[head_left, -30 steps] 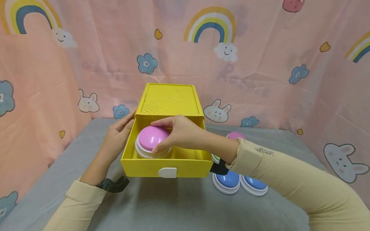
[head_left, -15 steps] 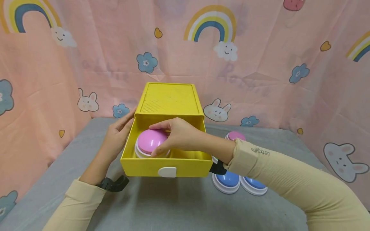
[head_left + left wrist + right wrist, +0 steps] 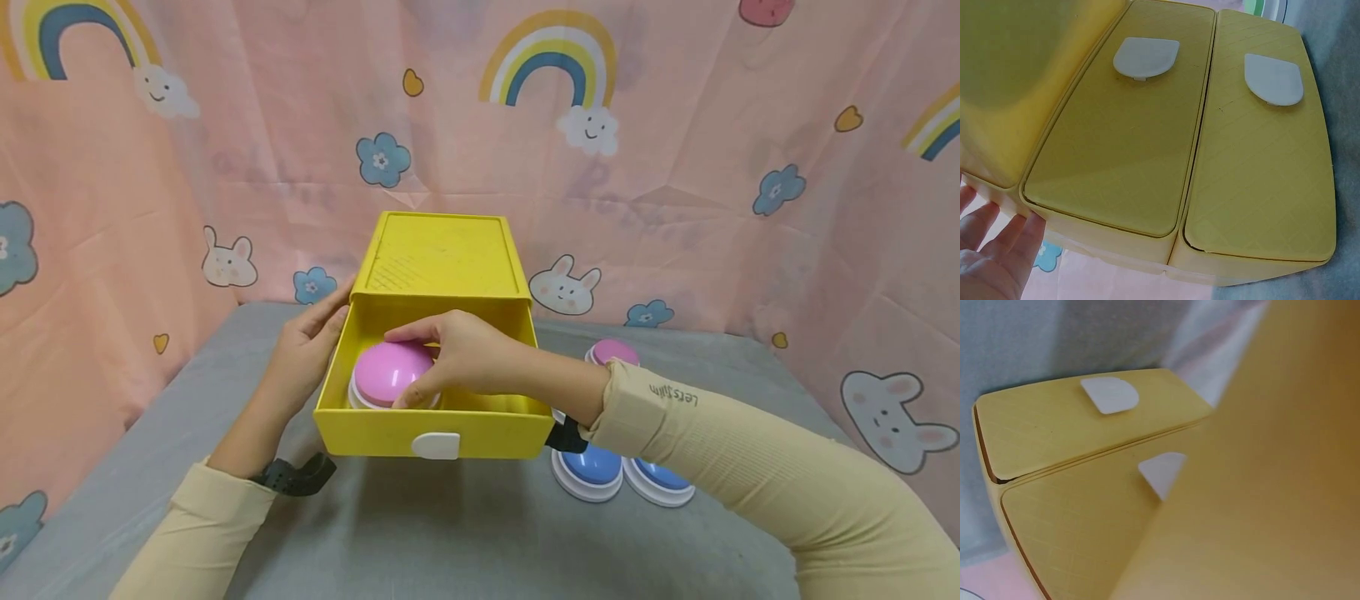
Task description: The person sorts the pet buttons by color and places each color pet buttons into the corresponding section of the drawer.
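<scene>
At the left, the side of the yellow cabinet is touched by the left hand, its fingers laid nearly straight against the wall and wrapped round nothing; beneath, two lower drawers with white tabs are shown closed in the left wrist view; the top drawer is pulled out towards the person, and in its left front part the pink button is pinched, dome upward, between the thumb and fingers of the right hand, the two hands being kept apart; farther right, a second pink button and two blue buttons are seen on the grey cloth, beside the right sleeve; the step in hand is judged to be the setting down of the pink button in the drawer; for the next move, the pinch is best eased only once the base is borne by the drawer floor; whether that floor is already met cannot fairly be told, the base being partly hidden by the front panel; compared with half a second earlier, the button is sunk slightly lower, less white base being visible, while the left hand is little changed
</scene>
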Motion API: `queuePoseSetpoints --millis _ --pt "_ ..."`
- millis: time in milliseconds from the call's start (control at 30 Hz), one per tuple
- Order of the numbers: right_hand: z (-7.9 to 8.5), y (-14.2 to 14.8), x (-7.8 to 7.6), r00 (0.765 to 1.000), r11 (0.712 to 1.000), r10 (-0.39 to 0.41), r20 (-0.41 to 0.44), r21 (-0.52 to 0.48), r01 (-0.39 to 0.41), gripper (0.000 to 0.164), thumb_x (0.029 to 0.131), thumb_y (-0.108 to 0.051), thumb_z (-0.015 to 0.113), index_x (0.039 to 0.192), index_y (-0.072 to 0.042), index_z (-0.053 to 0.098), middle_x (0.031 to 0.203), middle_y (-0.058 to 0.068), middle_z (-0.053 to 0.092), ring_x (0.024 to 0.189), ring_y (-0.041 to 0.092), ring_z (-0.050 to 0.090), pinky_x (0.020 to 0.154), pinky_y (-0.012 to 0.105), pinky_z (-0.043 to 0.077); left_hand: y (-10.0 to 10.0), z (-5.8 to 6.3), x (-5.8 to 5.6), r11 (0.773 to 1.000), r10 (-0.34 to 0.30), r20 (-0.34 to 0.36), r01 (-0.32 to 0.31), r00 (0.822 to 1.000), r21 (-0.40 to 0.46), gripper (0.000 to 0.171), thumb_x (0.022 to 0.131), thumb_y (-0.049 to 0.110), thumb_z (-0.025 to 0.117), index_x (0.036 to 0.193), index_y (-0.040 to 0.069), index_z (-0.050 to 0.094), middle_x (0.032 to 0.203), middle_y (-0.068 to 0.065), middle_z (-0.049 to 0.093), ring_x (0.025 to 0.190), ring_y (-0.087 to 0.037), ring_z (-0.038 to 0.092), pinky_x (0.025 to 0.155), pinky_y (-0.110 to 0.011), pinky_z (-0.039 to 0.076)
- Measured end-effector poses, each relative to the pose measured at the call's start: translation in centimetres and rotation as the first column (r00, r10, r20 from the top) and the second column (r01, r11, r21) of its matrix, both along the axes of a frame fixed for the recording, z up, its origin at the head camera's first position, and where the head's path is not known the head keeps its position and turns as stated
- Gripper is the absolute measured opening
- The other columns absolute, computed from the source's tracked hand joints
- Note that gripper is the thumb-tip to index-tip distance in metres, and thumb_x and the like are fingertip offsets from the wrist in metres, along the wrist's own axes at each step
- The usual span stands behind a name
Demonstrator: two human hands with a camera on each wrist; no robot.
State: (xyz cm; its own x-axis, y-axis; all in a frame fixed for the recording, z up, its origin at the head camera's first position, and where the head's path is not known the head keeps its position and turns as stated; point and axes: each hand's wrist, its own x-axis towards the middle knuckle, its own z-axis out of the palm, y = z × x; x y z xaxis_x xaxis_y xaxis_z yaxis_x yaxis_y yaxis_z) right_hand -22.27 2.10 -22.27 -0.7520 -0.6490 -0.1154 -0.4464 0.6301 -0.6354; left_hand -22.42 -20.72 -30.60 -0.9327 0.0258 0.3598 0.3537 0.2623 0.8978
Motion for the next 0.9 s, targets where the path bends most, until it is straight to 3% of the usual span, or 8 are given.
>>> queuePoseSetpoints --millis 467,633,733,900 --pt "-0.2 -0.4 -0.2 0.998 0.998 0.04 -0.052 0.04 -0.038 0.07 0.079 -0.031 0.085 0.142 -0.02 0.057 0.135 -0.002 0.064 0.113 0.015 0.059 0.098 0.026 0.052 -0.1 0.0 0.0 1.0 -0.007 0.006 0.007 1.0 0.012 0.052 0.105 0.04 0.047 0.154 0.026 0.039 0.159 -0.004 0.04 0.142 -0.028 0.044 0.093 -0.011 0.05" --pt "0.0 -0.2 -0.2 0.997 0.997 0.056 -0.044 0.05 -0.054 0.075 0.079 -0.031 0.085 0.146 -0.019 0.053 0.141 -0.002 0.061 0.123 0.016 0.058 0.106 0.03 0.05 -0.1 -0.1 0.0 1.0 0.003 0.009 -0.003 1.0 0.003 0.052 0.104 0.041 0.047 0.154 0.026 0.04 0.158 -0.003 0.041 0.141 -0.028 0.045 0.092 -0.01 0.05" --pt "0.6 0.8 -0.3 0.998 0.999 0.044 -0.035 0.013 -0.043 0.078 0.077 -0.031 0.086 0.146 -0.016 0.052 0.144 -0.001 0.058 0.134 0.016 0.053 0.113 0.033 0.045 0.0 -0.2 0.0 1.0 0.001 0.006 -0.001 1.0 -0.003 0.052 0.104 0.041 0.048 0.153 0.027 0.04 0.158 -0.002 0.041 0.141 -0.027 0.045 0.092 -0.01 0.05" --pt "1.8 3.4 -0.7 1.0 0.988 -0.008 -0.015 -0.156 0.006 0.072 0.077 -0.024 0.087 0.142 -0.012 0.056 0.142 0.002 0.06 0.138 0.016 0.051 0.114 0.035 0.043 0.0 -0.2 -0.1 1.0 -0.006 -0.012 0.006 1.0 -0.001 0.051 0.105 0.04 0.047 0.153 0.026 0.04 0.158 -0.002 0.041 0.141 -0.027 0.045 0.093 -0.01 0.049"
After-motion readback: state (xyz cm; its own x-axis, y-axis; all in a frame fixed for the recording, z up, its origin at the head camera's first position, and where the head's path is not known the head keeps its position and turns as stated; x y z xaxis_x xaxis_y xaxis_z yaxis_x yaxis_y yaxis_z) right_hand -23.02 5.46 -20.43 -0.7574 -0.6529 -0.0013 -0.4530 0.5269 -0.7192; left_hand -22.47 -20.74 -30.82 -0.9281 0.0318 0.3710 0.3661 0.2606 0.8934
